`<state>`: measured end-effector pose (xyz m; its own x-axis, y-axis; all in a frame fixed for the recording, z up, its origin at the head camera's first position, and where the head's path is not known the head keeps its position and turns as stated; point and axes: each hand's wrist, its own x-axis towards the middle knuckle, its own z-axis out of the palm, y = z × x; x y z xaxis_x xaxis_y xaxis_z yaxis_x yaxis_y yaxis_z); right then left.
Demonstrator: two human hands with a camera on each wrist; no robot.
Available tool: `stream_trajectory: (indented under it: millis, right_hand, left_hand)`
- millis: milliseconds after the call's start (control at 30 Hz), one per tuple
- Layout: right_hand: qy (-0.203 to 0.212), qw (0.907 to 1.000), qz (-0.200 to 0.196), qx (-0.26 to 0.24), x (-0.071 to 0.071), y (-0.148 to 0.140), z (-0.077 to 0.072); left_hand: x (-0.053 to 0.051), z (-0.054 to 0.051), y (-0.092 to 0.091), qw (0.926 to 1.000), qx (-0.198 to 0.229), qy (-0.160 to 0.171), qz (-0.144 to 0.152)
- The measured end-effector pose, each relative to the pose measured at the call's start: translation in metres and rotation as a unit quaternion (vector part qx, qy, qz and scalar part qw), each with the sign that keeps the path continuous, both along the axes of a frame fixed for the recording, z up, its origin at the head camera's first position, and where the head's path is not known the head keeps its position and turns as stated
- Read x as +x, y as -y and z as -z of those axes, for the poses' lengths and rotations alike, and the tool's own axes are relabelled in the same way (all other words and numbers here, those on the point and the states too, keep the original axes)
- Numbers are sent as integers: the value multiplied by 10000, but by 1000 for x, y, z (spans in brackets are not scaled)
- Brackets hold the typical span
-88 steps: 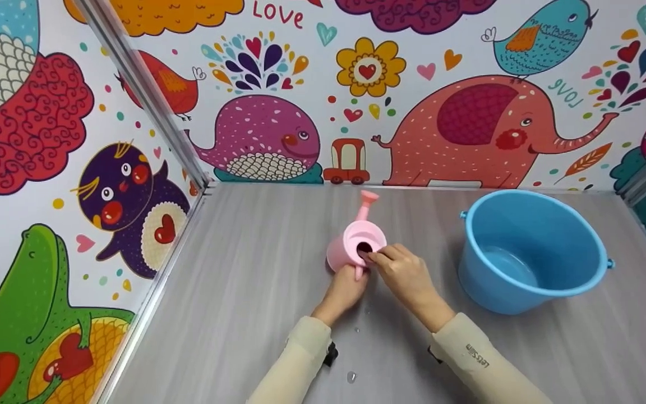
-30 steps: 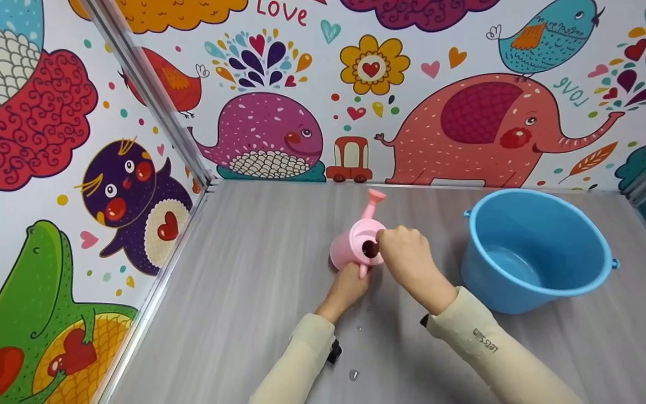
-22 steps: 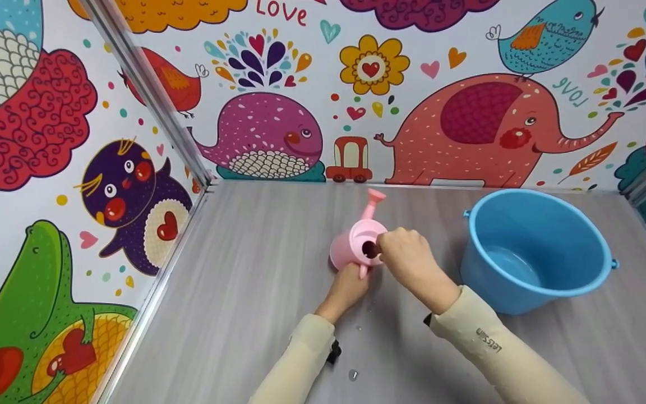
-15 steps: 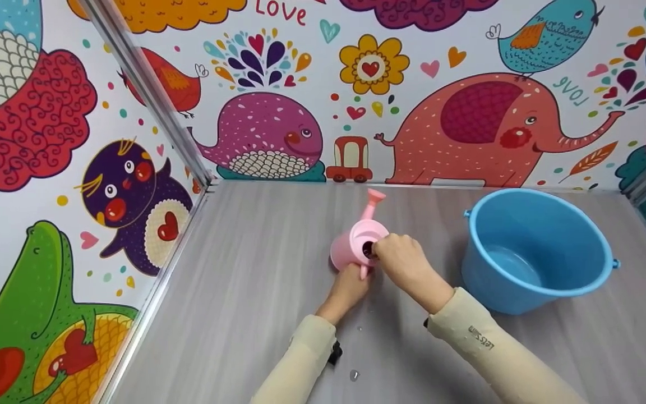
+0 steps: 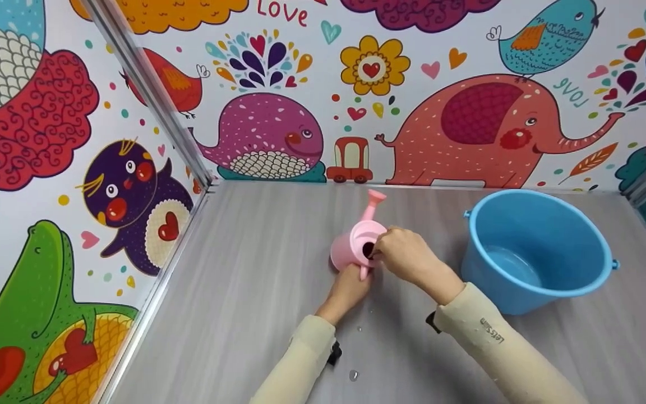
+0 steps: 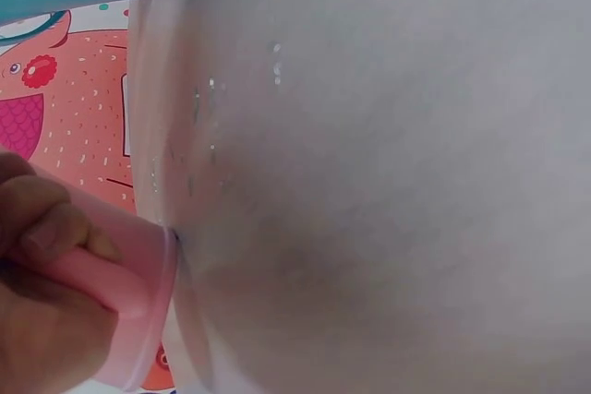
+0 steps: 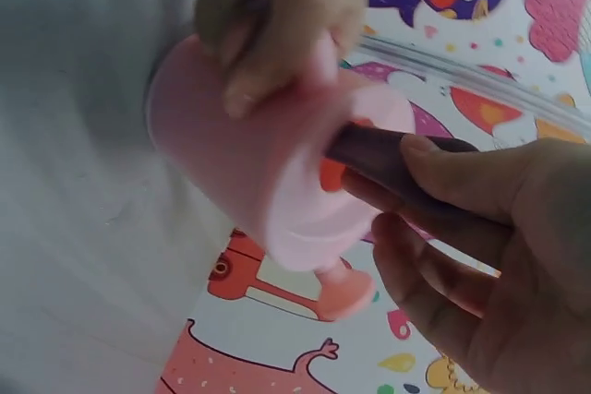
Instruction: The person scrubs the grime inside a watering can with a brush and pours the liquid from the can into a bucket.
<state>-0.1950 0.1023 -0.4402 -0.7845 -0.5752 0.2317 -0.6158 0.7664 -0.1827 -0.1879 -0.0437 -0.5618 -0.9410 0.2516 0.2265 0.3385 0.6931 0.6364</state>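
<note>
A pink watering can (image 5: pixel 344 252) stands tilted on the grey table, its spout and sprinkler head (image 5: pixel 376 196) pointing towards the back wall. My left hand (image 5: pixel 346 292) grips the can's handle; in the left wrist view its fingers (image 6: pixel 55 219) are curled round it. At the can's round top opening is my right hand (image 5: pixel 413 259). In the right wrist view this hand (image 7: pixel 503 237) pinches a long, dark purple thing (image 7: pixel 392 163) between thumb and fingers. One end of that thing reaches into the opening and is hidden; its kind I cannot tell.
A blue bucket (image 5: pixel 494 286) stands to the right of the can, with nothing but a shiny bottom visible inside. Water drops (image 5: pixel 354 375) lie on the table (image 5: pixel 233 314) near my forearms. Walls with printed animals (image 5: pixel 469 134) close off the back and left side.
My right hand stays at the can's opening but shifts and turns slightly, its forearm swinging to the right. My left hand keeps its grip on the handle, and the bucket stands still.
</note>
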Motion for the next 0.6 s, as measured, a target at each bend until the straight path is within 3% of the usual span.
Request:
stream_trajectory:
  millis: [100, 267, 433, 600]
  right_hand:
    - [574, 9976, 23, -398, -2, -8, -12]
    - [1062, 9905, 96, -865, -4, -16, -23]
    - [1254, 9863, 222, -1044, -4, -13, -16]
    - [1150, 9879, 280, -1004, -6, -7, 2]
  left_hand:
    - [1, 0, 0, 10000, 77, 46, -44]
    - [1, -1, 1, 9989, 323, 284, -167]
    - [1, -1, 1, 9992, 311, 190, -184]
    - [1, -1, 0, 9983, 380, 356, -262]
